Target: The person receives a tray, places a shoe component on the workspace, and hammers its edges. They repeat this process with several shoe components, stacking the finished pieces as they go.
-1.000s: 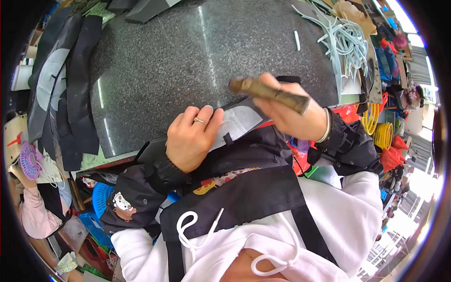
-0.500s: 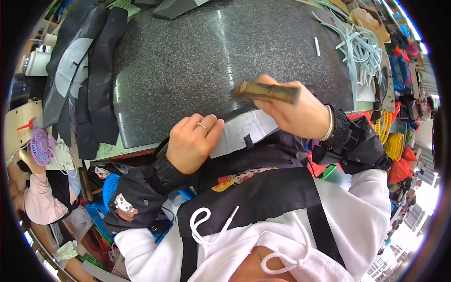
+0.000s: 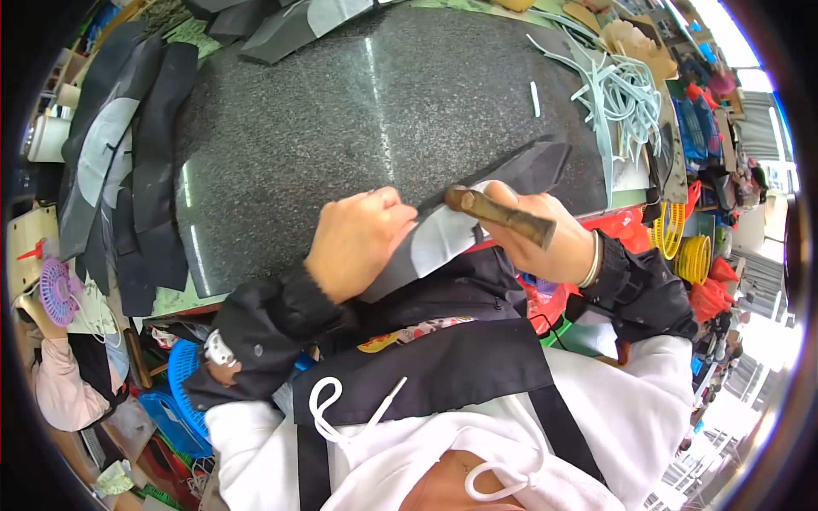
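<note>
A dark speckled granite slab (image 3: 341, 128) is filling the upper middle of the view, with black cut pieces (image 3: 128, 170) lying stacked at its 9 o'clock edge and pale cord scraps (image 3: 626, 94) heaped at 2 o'clock. At the slab's 5 o'clock corner a black-and-grey cut piece (image 3: 460, 226) is lying flat — the left hand (image 3: 358, 243) is pressing down on it, fingers curled. The right hand (image 3: 545, 234) is gripping a brown tool handle (image 3: 503, 215) — fist closed around it, just above the piece.
</note>
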Action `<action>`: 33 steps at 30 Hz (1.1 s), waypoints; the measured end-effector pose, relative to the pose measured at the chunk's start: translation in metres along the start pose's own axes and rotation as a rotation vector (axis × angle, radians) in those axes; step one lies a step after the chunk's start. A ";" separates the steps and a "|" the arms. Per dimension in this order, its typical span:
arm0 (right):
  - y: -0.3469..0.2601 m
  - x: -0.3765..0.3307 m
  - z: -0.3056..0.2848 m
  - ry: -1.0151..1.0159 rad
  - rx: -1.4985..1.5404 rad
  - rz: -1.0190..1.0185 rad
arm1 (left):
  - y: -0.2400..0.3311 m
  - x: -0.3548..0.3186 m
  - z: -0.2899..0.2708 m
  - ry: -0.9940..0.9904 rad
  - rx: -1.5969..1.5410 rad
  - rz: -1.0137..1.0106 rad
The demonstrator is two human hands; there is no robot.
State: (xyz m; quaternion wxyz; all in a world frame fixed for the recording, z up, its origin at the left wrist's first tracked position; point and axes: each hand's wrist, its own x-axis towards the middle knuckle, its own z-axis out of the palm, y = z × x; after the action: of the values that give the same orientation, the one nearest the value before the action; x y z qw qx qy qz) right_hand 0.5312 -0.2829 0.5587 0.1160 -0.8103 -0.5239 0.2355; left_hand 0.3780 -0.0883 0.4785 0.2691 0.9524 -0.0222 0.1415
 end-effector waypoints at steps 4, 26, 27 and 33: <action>0.007 0.019 0.000 0.081 0.061 -0.233 | -0.004 -0.010 -0.004 -0.004 0.209 0.168; -0.037 0.050 0.020 -0.055 0.028 -0.429 | -0.030 -0.053 -0.034 0.027 0.239 0.181; -0.041 0.052 0.020 -0.060 -0.043 -0.515 | -0.029 -0.056 -0.033 0.031 0.209 0.164; -0.055 0.040 0.035 -0.170 0.057 -0.304 | -0.019 -0.070 -0.027 0.298 0.168 -0.096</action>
State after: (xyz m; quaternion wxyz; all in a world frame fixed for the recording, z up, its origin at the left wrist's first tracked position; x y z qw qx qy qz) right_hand 0.4835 -0.2250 0.5426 0.1285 -0.6953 -0.6413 0.2980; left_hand 0.3062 -0.0610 0.4711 0.1953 0.9400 0.0755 0.2695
